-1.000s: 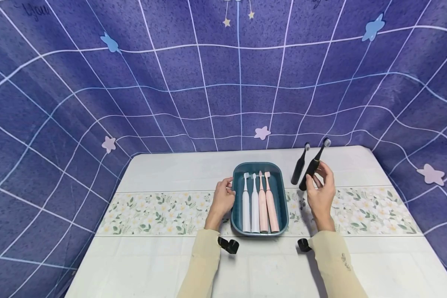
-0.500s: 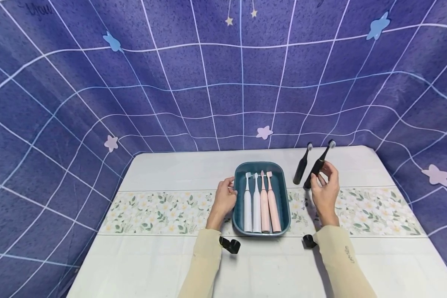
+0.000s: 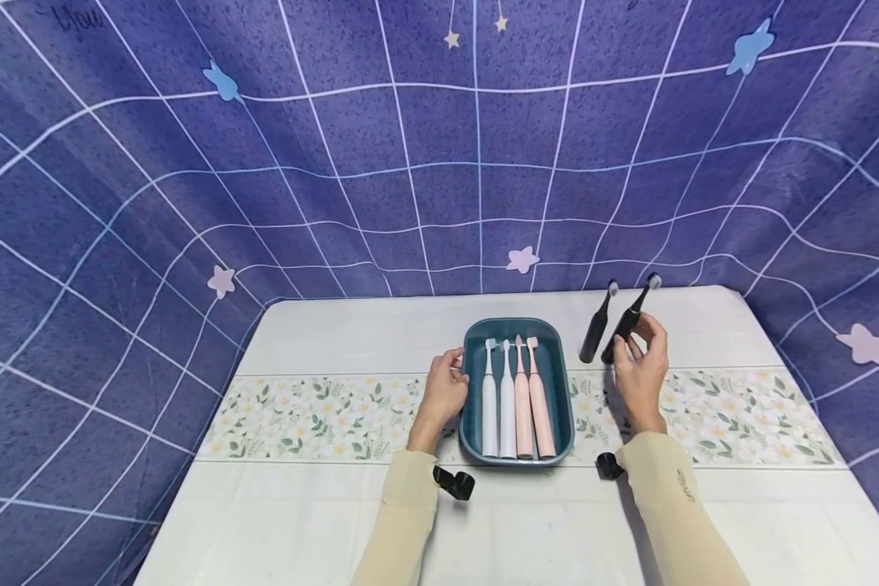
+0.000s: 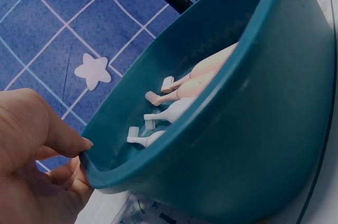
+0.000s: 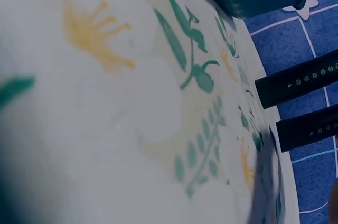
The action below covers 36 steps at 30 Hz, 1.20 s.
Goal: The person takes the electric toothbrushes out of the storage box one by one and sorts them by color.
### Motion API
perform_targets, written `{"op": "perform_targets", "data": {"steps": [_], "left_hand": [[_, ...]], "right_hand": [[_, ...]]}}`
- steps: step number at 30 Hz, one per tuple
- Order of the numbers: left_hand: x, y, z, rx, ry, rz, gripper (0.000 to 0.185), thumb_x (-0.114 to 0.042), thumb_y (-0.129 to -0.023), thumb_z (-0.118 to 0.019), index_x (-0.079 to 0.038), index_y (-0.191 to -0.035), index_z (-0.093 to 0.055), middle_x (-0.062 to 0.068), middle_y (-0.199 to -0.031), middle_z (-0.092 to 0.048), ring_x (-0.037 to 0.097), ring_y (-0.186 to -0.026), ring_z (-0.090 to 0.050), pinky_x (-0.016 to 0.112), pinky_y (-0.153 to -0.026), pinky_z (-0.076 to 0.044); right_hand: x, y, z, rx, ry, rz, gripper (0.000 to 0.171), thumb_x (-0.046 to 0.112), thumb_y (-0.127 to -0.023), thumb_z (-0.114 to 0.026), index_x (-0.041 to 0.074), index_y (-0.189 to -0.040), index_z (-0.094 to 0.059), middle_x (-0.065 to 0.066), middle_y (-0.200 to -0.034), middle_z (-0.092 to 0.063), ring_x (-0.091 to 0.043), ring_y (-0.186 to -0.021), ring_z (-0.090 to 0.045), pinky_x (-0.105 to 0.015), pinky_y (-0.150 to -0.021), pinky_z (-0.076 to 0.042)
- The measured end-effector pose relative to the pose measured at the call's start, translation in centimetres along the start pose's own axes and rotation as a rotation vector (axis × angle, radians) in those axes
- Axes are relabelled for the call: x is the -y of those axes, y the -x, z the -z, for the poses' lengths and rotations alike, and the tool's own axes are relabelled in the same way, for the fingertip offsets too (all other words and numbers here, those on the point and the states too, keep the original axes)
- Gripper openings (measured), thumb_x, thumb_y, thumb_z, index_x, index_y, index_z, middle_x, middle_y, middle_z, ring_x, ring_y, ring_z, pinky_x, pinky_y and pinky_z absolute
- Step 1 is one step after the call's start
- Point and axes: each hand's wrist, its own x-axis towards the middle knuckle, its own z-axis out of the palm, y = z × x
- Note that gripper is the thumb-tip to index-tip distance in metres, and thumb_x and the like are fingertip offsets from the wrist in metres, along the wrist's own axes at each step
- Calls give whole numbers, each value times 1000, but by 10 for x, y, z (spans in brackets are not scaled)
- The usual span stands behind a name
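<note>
A deep teal tray (image 3: 566, 423) holds two white electric toothbrushes (image 3: 489, 407) and two pink electric toothbrushes (image 3: 541, 415), lying side by side with heads toward the wall. My left hand (image 3: 443, 395) pinches the tray's left rim between thumb and fingers, plainly seen in the left wrist view. To the tray's right, my right hand (image 3: 642, 374) grips a black electric toothbrush (image 3: 625, 327) by its handle, head up. Just left of it, a second black electric toothbrush (image 3: 595, 332) stands upright. In the right wrist view, only the lower handles show, with a bit of hand at the edge.
A white table covering (image 3: 322, 513) with a floral band lies under everything. Behind it hangs a blue-purple curtain (image 3: 381, 195) with grid lines and stars. Black straps with small cameras (image 3: 463, 486) sit on both wrists.
My right hand has shifted slightly right and toward the wall with the black toothbrush, whose base now lines up with the other one's. The left hand stays on the tray rim.
</note>
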Motion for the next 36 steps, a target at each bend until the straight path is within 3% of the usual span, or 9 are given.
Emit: {"op": "perform_targets", "data": {"steps": [5, 13, 21, 29, 36], "left_hand": [[0, 1, 0, 1, 0, -7, 45, 2, -90, -50, -3, -135, -50, 13, -107, -49, 19, -87, -51, 36, -81, -44], [0, 1, 0, 6, 12, -19, 45, 3, -91, -51, -2, -136, -49, 13, -108, -49, 19, -87, -51, 35, -79, -44], [0, 0, 1, 10, 13, -11, 45, 2, -91, -50, -3, -136, -49, 15, -110, -49, 20, -89, -51, 37, -82, -44], [2, -1, 0, 4, 1, -30, 44, 5, -91, -50, -1, -135, -49, 15, -106, -48, 20, -86, -50, 36, -79, -44], [4, -1, -2, 2, 2, -23, 45, 4, -91, -49, -2, -136, -49, 14, -107, -49, 20, -87, -50, 37, -80, -44]], "right_hand": [[-17, -3, 0, -4, 18, -1, 53, -16, -81, -59, -4, -131, -47, -22, -120, -54, -9, -109, -55, -23, -92, -49], [-17, -2, 0, 35, 57, -17, 50, -13, -83, -61, -3, -130, -47, -17, -119, -54, -2, -108, -53, -19, -92, -48], [-17, -2, 3, 79, 113, -40, 51, -13, -82, -61, -4, -130, -47, -15, -118, -53, -24, -112, -55, -19, -93, -47], [-20, 0, 5, 121, 181, 21, 50, -10, -84, -60, -3, -131, -45, -21, -122, -51, -26, -114, -54, -15, -94, -45], [-20, 2, 6, 121, 173, 22, 50, -10, -84, -61, -3, -131, -45, -20, -121, -51, -27, -113, -54, -15, -93, -45]]}}
